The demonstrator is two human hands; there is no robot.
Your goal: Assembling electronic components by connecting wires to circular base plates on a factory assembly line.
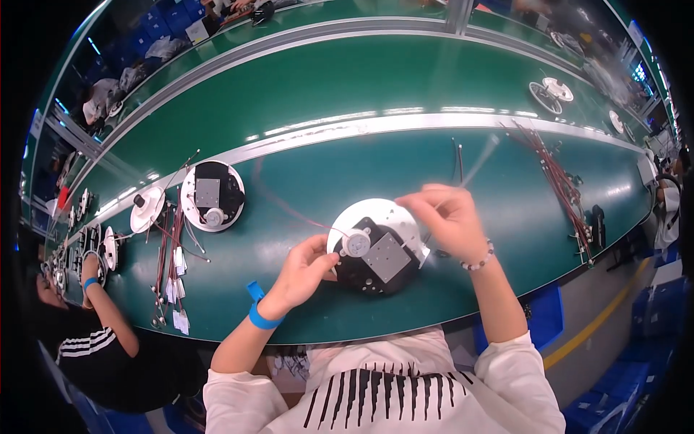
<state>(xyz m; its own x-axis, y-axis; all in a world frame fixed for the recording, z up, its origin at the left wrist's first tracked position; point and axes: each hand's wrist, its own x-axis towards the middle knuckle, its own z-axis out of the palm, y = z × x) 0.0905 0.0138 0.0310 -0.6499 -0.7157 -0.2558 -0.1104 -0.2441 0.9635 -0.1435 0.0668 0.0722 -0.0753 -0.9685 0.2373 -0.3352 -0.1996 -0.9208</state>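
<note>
In front of me on the green bench is a round white plate assembly (372, 213) with a black base, a grey square metal plate (389, 258) and a small round silver motor (356, 244) with a thin wire. My left hand (300, 273), wearing a blue wrist strap, pinches its left edge between thumb and fingers. At the upper right of its rim, my right hand (450, 220) has thumb and fingers drawn together, slightly blurred. Whatever these fingers hold, if anything, is hidden. A bead bracelet circles my right wrist.
A similar plate assembly (207, 193) and a white disc (147, 209) lie to the left, above a wire bundle (172, 267). More wires (557, 181) lie at right. A raised strip (289, 139) edges the far green belt. A co-worker's arm (108, 307) is at far left.
</note>
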